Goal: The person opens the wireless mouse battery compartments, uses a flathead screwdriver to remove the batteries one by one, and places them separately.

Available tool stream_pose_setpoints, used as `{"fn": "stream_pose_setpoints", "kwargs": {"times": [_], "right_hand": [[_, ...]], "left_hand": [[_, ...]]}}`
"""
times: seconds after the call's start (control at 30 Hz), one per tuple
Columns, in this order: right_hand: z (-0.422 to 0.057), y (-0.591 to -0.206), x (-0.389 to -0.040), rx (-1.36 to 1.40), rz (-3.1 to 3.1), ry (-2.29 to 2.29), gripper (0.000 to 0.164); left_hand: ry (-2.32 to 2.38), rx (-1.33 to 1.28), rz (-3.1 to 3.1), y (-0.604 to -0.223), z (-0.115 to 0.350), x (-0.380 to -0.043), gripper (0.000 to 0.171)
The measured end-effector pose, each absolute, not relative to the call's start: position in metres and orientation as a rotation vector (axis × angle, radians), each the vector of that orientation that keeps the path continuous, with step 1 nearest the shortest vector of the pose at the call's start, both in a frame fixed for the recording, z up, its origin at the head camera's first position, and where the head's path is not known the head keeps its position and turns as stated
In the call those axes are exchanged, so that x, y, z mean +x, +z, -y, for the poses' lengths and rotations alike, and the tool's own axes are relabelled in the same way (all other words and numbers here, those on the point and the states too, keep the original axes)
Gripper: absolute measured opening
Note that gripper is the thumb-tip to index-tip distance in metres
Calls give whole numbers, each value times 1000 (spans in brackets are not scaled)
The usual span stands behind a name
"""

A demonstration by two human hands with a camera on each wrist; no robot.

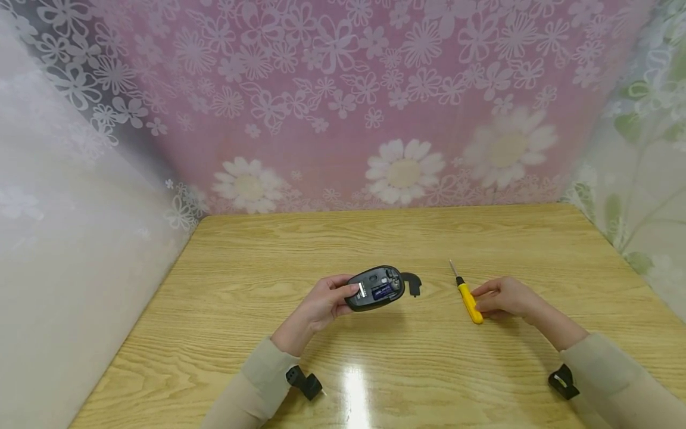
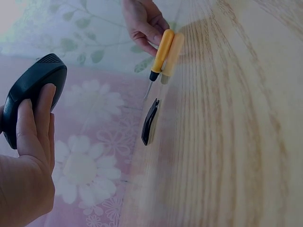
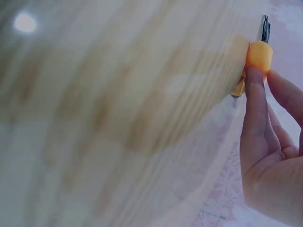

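Note:
My left hand (image 1: 324, 301) holds a black computer mouse (image 1: 368, 280) above the table, underside up, with the thumb across its label. The battery bay lies uncovered, and a dark blue battery (image 1: 383, 291) sits inside. A thin black battery cover (image 1: 412, 280) rests on the table just beyond the mouse's right end. At the right, my right hand (image 1: 506, 298) pinches the yellow handle of a screwdriver (image 1: 469, 302) near its butt end. Its metal shaft points away from me. In the right wrist view, thumb and finger (image 3: 255, 101) meet on either side of the handle.
The wood-grain table (image 1: 257, 250) is glossy and reflects the screwdriver in the left wrist view. Pink flowered sheeting (image 1: 321, 119) hangs behind its far edge, with pale sheeting on both sides. Black straps with small devices (image 1: 304, 381) circle both sleeves.

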State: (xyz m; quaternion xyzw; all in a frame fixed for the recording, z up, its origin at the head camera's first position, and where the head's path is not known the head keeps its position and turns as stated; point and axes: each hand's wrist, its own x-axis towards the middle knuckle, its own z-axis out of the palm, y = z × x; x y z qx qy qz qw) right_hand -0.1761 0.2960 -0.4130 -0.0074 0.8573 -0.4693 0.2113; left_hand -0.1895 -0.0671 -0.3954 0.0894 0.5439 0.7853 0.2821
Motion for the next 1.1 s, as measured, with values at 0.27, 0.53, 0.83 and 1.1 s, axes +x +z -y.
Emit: {"fn": "stream_pose_setpoints", "kwargs": {"times": [0.27,0.53,0.83,1.1], "right_hand": [[-293,-414,-177,34,-2303,-1356,47],[-291,-415,-177,41,-2286,-1337,48],[-290,-414,-177,37,-2289,-1338,47],[-291,-413,-176,36,-2295,-1339,45]], "left_hand": [[2102,243,-1457,-395,67,-189,36],[2103,255,-1452,-396,67,-189,36],[2095,260,-1450,-394,68,-188,36],[2094,293,-1450,-395,69,-189,38]]}}
